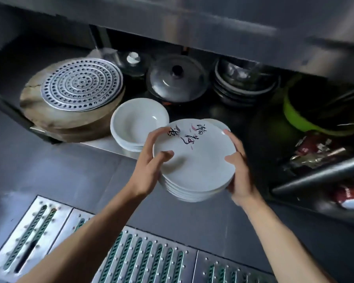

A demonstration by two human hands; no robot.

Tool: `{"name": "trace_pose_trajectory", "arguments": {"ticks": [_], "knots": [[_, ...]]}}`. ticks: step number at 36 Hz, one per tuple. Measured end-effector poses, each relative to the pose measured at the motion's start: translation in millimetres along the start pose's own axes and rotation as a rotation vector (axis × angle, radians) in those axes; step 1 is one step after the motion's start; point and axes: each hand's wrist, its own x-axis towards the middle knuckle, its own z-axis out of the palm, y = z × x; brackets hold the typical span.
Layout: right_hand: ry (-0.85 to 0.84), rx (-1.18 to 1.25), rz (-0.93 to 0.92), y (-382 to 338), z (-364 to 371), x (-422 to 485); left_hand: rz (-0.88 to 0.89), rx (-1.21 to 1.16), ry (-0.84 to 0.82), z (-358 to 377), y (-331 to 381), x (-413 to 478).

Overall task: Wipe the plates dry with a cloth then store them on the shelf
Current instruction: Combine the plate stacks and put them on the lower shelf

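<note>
Fingers of left hand and right hand curled round one stack, roughly six plates

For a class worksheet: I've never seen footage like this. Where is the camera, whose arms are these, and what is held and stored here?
There is no machine: one camera worn on a person's head looks down at their own bare arms. The left hand and right hand grip a stack of white plates, thumbs over the rim; the top one has painted writing. Behind, on a low steel shelf, sit stacked white bowls, a perforated metal disc on a round wooden board, and a lidded pot.
</note>
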Motion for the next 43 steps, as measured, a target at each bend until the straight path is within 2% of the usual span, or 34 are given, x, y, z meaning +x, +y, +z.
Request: {"name": "trace_pose_trajectory", "arguments": {"ticks": [5, 18, 32, 43], "knots": [[0.036, -0.018, -0.062, 34.3, -31.0, 40.5, 0.057, -0.001, -0.011, 35.0, -47.2, 41.0], [0.105, 0.027, -0.002, 82.4, -84.3, 131.3, 0.040, -0.074, 0.062, 97.6, -124.0, 139.3], [0.158, 0.077, 0.171, 80.8, -93.7, 178.9, -0.115, -0.067, 0.163, 119.7, -140.9, 191.6], [0.183, 0.106, 0.177, 84.2, -92.3, 190.8, -0.160, -0.076, 0.192, 118.1, -149.1, 204.6]]}}
